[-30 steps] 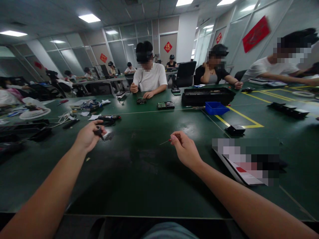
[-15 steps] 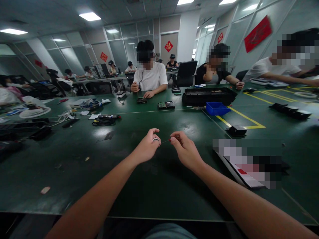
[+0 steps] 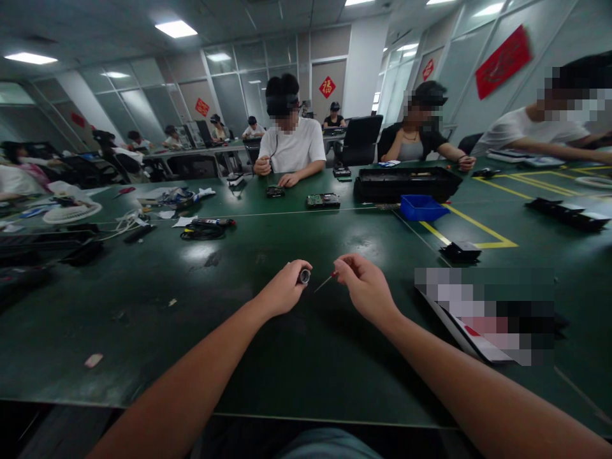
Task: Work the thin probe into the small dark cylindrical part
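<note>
My left hand [image 3: 283, 290] is closed around a small dark cylinder [image 3: 304, 276] with a bright metal rim, its round end facing right. Most of the cylinder is hidden by my fingers, so I cannot tell its exact kind. Just to the right, my right hand [image 3: 366, 284] pinches a small screwdriver [image 3: 326, 281] with a thin shaft and some red near my fingertips. The shaft slants down and left, its tip apart from the cylinder. Both hands are above the green table [image 3: 287, 376].
A white folder-like item, partly blurred [image 3: 471, 328], lies beside my right forearm. Ahead are a black metal block [image 3: 460, 252], a blue tray [image 3: 421, 208], a long black housing [image 3: 406, 185], a circuit board [image 3: 323, 201] and coiled black cable [image 3: 205, 229]. A person [image 3: 296, 146] works opposite.
My left hand has turned so the cylinder's round end shows to the right. My right hand has moved slightly right, and the screwdriver now points down-left with its shaft clearly visible.
</note>
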Demonstrator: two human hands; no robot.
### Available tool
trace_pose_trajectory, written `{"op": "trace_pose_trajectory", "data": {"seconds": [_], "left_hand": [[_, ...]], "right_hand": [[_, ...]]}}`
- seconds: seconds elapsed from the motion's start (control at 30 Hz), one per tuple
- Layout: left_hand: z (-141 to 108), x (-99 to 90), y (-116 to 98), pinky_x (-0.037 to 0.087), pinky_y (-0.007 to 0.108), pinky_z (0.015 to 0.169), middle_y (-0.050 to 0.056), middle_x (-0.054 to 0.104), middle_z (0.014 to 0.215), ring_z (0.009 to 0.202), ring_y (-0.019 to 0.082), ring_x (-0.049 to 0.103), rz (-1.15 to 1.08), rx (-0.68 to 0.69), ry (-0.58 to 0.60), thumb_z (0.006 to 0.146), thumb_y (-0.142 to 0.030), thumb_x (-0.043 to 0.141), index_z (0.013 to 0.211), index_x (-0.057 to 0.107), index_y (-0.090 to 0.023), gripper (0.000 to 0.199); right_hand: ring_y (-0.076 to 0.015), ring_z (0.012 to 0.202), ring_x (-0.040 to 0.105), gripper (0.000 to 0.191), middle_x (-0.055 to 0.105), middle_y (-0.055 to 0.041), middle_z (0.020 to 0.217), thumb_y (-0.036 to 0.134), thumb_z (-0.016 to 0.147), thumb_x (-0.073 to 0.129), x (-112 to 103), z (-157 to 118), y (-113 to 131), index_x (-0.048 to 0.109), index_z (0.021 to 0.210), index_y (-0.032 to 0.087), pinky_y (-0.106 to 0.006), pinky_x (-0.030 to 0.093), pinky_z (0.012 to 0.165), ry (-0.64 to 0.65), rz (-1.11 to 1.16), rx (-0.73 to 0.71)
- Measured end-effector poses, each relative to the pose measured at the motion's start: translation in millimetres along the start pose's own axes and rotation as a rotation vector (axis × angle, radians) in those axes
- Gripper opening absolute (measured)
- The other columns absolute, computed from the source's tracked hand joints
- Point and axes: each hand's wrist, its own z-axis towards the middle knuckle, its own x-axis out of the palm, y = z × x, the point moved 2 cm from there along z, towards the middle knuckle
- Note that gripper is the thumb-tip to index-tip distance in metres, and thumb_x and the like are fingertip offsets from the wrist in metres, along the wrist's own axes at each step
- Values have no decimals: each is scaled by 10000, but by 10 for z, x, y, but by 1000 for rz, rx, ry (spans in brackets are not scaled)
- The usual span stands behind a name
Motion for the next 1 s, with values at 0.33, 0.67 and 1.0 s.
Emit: {"op": "trace_pose_trajectory", "data": {"seconds": [0.33,0.67,1.0], "left_hand": [[40,-56,10,452,400,1025,71,653,1211,1126,239,597,-24,11,-98,848,-150,671,1207,626,-205,366],[48,-72,41,426,410,1042,54,667,1208,1124,236,599,9,30,-124,862,-186,680,1191,650,-230,333],[41,-88,-4,430,419,1022,68,668,1189,1114,246,599,25,28,-94,858,-197,685,1221,649,-232,366]], "right_hand": [[-206,847,695,260,732,-64,909,420,928,554,-11,39,-23,644,1018,193,-382,535,824,-23,197,7],[-209,861,688,241,717,-68,917,411,933,545,-11,58,-74,623,1010,196,-399,540,843,-76,211,18],[-207,833,689,248,731,-66,887,421,924,550,-28,37,4,635,984,196,-377,535,796,-103,180,15]]}}
